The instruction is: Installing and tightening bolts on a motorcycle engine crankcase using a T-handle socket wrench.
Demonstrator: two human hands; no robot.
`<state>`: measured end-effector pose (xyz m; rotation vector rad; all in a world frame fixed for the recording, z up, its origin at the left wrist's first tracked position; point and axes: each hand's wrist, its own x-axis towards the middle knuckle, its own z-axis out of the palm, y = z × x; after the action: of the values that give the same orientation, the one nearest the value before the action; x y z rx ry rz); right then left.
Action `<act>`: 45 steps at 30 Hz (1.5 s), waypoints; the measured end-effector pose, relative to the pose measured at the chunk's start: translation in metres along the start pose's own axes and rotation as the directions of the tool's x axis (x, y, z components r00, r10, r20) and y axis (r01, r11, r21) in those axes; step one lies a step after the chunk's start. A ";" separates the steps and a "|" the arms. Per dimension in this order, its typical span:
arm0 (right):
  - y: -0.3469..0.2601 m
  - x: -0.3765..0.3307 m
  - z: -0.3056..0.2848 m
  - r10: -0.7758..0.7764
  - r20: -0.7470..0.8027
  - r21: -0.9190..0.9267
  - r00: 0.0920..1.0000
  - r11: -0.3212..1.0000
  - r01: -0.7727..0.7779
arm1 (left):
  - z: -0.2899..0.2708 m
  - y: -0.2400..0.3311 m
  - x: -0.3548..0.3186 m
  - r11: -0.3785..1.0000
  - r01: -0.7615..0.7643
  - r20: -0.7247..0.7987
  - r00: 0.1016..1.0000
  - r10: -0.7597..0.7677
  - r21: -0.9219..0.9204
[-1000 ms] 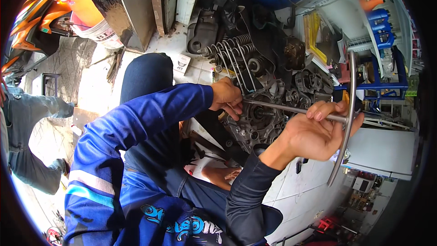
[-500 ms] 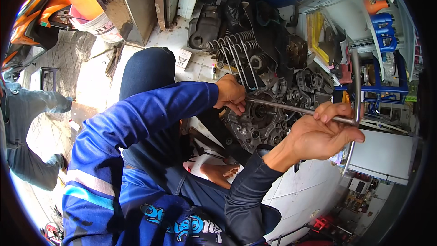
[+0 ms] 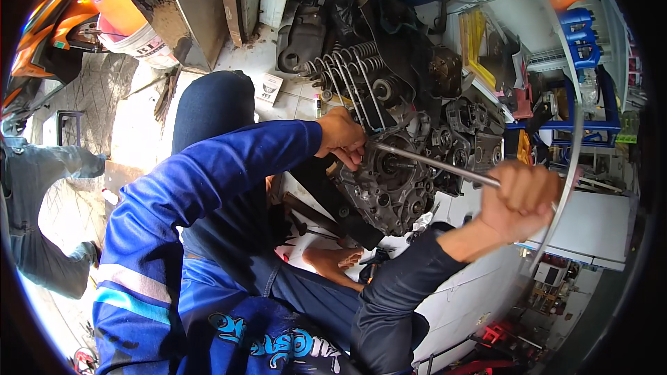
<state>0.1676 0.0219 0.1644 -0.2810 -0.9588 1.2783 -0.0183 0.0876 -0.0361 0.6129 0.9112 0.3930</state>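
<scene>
A long steel T-handle wrench (image 3: pixel 445 165) reaches across to a grey engine crankcase (image 3: pixel 389 198), an open casting with round bores. My right hand (image 3: pixel 517 196), slightly blurred, is wrapped round the wrench near its crossbar. The crossbar looks bowed by the lens. At the wrench's other end, by the upper left edge of the crankcase, my left hand (image 3: pixel 342 137) is closed with its fingers at the tip. What exactly sits at the tip is hidden by those fingers.
Fork springs and rods (image 3: pixel 358 73) and dark engine parts (image 3: pixel 469 132) lie beyond the crankcase. A blue plastic rack (image 3: pixel 601 114) stands at right, orange and white buckets (image 3: pixel 128 21) at upper left. A bare foot (image 3: pixel 332 262) rests on the tiles near a person's jeans-clad leg (image 3: pixel 42 215).
My right hand has moved down and closed into a fist round the wrench, and the crossbar has swung and shifted right. The left hand stays at the tip. The view has shifted slightly.
</scene>
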 end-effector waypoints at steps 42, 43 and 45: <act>-0.112 -0.119 -0.010 -0.580 -0.154 -0.350 0.800 0.789 0.505 | 0.032 0.043 0.017 -0.128 -0.538 0.553 0.811 0.189 0.833; -0.110 -0.120 -0.006 -0.603 -0.208 -0.343 0.770 0.782 0.520 | 0.035 0.044 0.016 -0.135 -0.539 0.556 0.813 0.173 0.831; -0.111 -0.120 -0.001 -0.627 -0.273 -0.336 0.729 0.773 0.539 | 0.038 0.046 0.013 0.074 -0.392 0.381 0.916 0.126 0.917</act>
<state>0.2462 -0.1205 0.1836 -0.3519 -0.7753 0.4905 0.0171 0.1174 0.0029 2.1335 0.7451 -0.0704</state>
